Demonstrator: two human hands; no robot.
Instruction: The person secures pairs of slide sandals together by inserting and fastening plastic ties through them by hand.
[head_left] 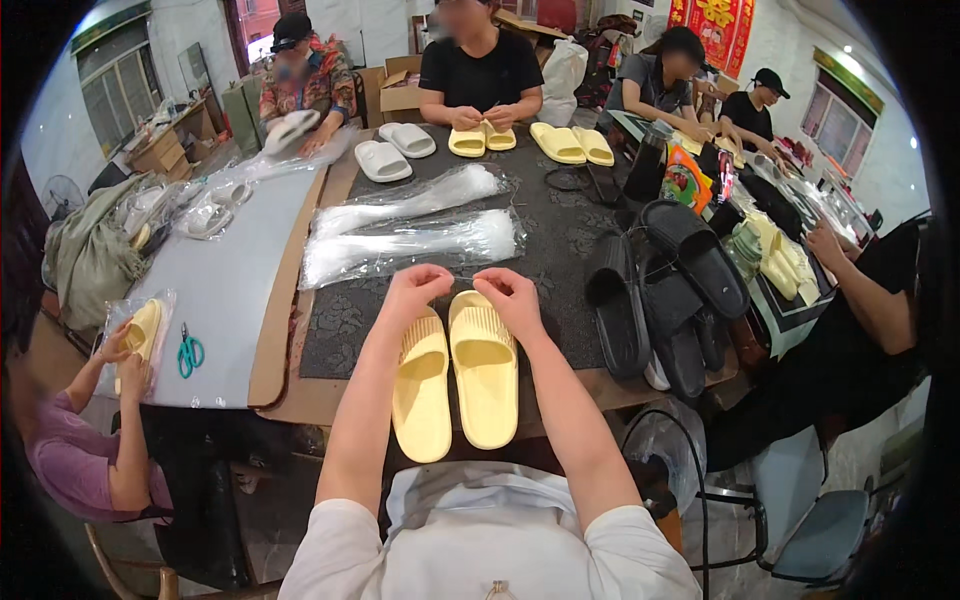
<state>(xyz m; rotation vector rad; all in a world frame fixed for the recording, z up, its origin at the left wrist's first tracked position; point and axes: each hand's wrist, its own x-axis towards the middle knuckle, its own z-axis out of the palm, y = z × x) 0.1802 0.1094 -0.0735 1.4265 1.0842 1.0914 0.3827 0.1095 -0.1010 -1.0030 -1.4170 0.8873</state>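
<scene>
A pair of yellow slide slippers [484, 385] lies side by side in front of me at the table's near edge, toes pointing away. Just beyond the toes, my left hand [415, 292] and my right hand [510, 298] are both closed in a pinch. Between their fingertips a thin, pale strand [464, 279] is stretched, one end in each hand. Straight ahead of the hands lie two clear plastic bags of white strands [415, 240]. To the right of my right hand is a pile of black slide slippers [665, 300].
Grey slippers [394, 152] and another yellow pair [572, 143] lie toward the far edge. Several people work around the tables. Teal-handled scissors [189, 352] rest on the grey tabletop [235, 300] at left. A dark bottle [648, 160] stands at right, near a chair [820, 535].
</scene>
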